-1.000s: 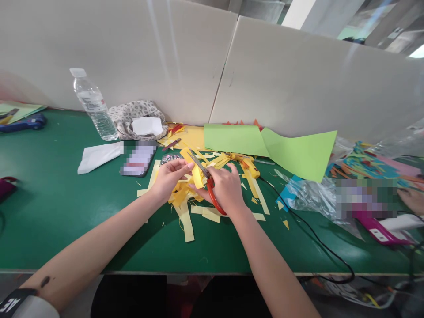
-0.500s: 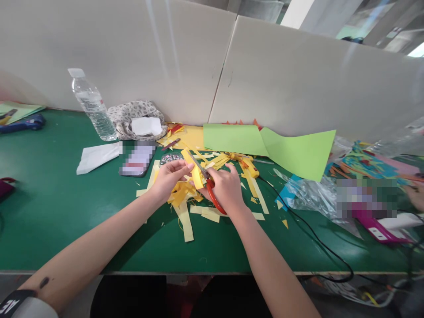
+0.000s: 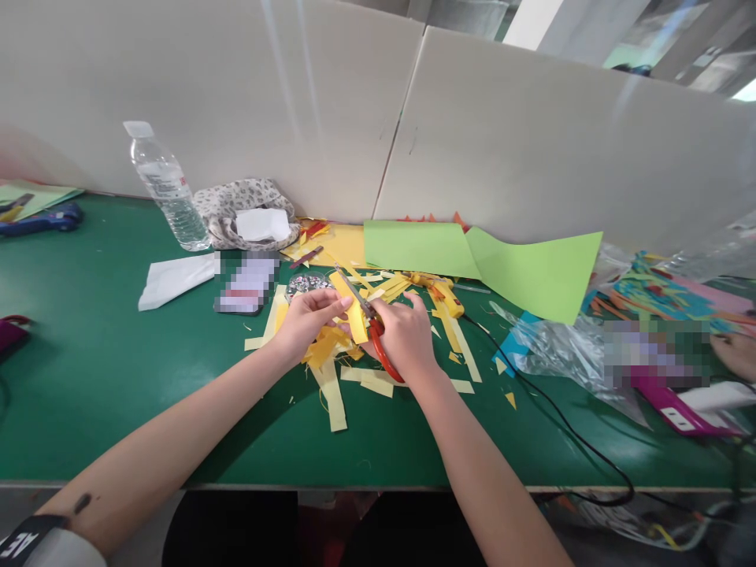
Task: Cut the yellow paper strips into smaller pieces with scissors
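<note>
Head view: pinches yellow strip [image 3: 358, 327] in left hand [image 3: 304, 323], grips red-handled scissors [image 3: 385, 358] in right hand [image 3: 409, 339], over tabletop [image 3: 88, 378], well in from near edge. Steady strip flat, align 2 blades along its length, angle left fingertips clear.

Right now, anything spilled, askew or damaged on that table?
Pale yellow paper strips lie scattered across the green table, more clutter than damage. The yellow corded glue gun lies among them; odd spot if hot, which I can't tell. The clear plastic bottle looks tilted, possibly just lens distortion.
</note>
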A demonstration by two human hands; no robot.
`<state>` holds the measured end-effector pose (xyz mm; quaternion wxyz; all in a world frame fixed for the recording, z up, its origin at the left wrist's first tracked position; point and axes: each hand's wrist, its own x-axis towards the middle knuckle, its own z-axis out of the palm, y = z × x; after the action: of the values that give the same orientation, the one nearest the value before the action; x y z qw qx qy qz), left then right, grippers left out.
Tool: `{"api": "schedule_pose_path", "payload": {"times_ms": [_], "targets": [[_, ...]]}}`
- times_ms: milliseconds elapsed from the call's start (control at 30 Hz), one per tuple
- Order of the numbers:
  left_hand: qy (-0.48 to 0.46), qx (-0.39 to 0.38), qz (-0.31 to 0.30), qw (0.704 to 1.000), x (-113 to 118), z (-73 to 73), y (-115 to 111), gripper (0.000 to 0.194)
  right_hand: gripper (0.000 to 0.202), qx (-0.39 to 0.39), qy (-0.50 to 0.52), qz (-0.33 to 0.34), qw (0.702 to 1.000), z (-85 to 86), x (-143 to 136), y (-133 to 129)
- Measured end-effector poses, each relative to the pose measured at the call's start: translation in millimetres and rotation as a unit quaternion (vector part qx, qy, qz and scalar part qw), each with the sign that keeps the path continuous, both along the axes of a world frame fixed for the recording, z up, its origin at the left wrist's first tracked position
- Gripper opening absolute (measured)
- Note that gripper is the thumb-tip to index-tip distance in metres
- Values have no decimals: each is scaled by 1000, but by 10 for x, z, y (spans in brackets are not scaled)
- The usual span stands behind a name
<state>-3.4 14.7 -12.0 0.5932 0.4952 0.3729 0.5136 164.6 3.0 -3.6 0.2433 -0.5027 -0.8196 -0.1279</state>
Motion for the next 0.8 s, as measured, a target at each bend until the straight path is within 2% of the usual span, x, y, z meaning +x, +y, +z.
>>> {"api": "schedule_pose_path", "payload": {"times_ms": [133,267,467,667,800], "targets": [[0,-15,-14,1000,31,8,-14,21,19,-6,3,1,1000,10,-2,-2],[14,-23,-1,1000,49,26,-23,19,19,13,10,-14,1000,-3,3,5],[-1,-24,45,999,17,33,-10,22,18,13,104,-7,995,24,-9,-11],[-18,-21,106,994,-10,49,16,23,29,11,50,-15,999,35,-12,-10],[0,3,105,994,-2,58,3,23,31,-1,20,-11,1000,37,-28,-27]]}}
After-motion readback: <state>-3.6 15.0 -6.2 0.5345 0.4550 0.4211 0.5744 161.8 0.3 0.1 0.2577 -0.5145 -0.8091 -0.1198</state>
